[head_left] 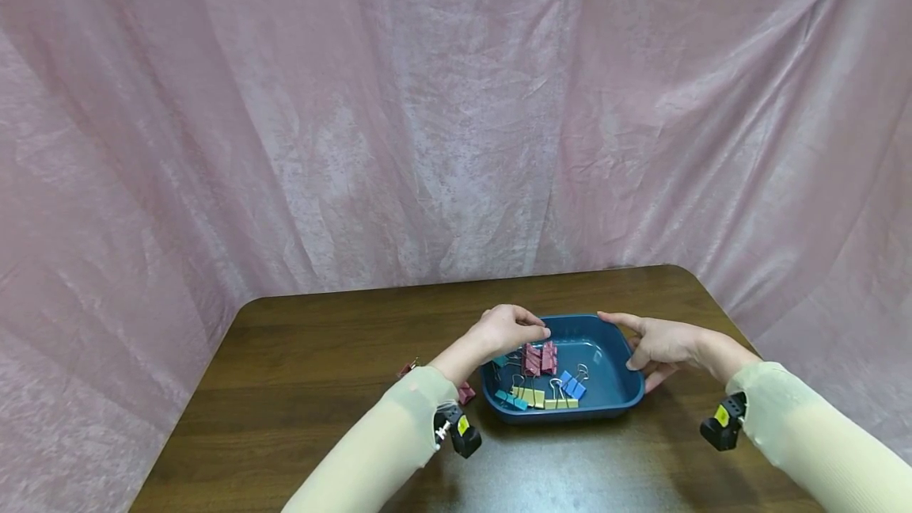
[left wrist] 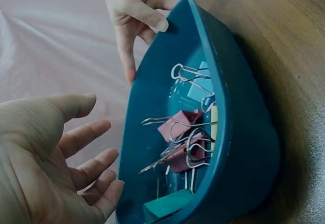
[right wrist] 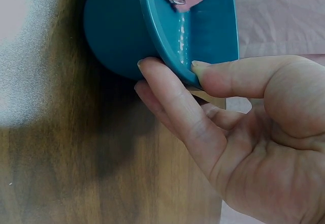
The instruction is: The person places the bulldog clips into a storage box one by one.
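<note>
A blue tray (head_left: 606, 412) holds pink clips (head_left: 531, 359), yellow clips (head_left: 561, 403), teal clips (head_left: 511, 400) and a blue clip (head_left: 572, 385). The right hand (head_left: 666, 343) grips the tray's right end; in the right wrist view its thumb (right wrist: 228, 76) lies on the rim and its fingers (right wrist: 177, 104) against the outer wall. Over the tray's back left corner is the left hand (head_left: 507, 329). In the left wrist view the left hand (left wrist: 56, 158) has loosely spread fingers, nothing between them, beside the tray wall (left wrist: 244, 112).
On the brown wooden table (head_left: 321, 386), a pink clip (head_left: 466, 393) lies just left of the tray, and another reddish clip (head_left: 408, 368) lies farther left, partly behind the left forearm. A pink curtain (head_left: 427, 141) hangs behind the table.
</note>
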`<act>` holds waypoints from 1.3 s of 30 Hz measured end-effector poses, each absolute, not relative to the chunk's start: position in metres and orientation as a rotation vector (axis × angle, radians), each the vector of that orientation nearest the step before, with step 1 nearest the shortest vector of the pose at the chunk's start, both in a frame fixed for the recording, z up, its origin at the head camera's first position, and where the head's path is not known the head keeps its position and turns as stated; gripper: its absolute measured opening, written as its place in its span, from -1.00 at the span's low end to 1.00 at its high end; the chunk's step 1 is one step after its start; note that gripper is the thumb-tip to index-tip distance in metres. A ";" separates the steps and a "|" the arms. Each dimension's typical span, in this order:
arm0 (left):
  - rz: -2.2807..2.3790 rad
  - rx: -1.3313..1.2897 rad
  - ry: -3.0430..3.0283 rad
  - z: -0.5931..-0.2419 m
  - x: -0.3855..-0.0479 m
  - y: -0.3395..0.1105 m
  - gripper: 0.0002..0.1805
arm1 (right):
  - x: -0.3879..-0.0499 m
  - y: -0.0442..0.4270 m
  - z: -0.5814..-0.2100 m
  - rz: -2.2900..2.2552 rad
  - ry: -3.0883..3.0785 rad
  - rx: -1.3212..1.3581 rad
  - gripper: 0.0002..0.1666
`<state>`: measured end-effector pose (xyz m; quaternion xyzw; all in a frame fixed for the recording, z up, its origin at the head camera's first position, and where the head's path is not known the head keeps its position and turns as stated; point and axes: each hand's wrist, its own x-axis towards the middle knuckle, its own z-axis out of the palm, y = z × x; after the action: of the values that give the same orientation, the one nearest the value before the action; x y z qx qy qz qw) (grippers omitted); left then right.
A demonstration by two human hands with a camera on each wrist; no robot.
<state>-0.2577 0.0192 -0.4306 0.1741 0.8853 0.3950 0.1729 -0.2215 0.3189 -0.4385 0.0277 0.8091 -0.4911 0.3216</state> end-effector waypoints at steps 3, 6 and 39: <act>1.181 0.505 2.474 -0.427 -0.258 0.017 -0.69 | -0.221 0.318 -0.438 -1.300 2.117 0.072 0.17; 1.232 0.521 2.438 -0.424 -0.258 0.016 -0.62 | -0.220 0.318 -0.437 -1.307 2.111 0.074 0.18; 1.566 0.680 2.341 -0.374 -0.256 -0.036 -0.51 | -0.221 0.320 -0.440 -1.312 2.105 0.061 0.20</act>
<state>-0.2564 -0.0364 -0.3744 0.2329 0.8019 0.5365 0.1216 -0.2213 0.3199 -0.4405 0.0233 0.8025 -0.5002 0.3244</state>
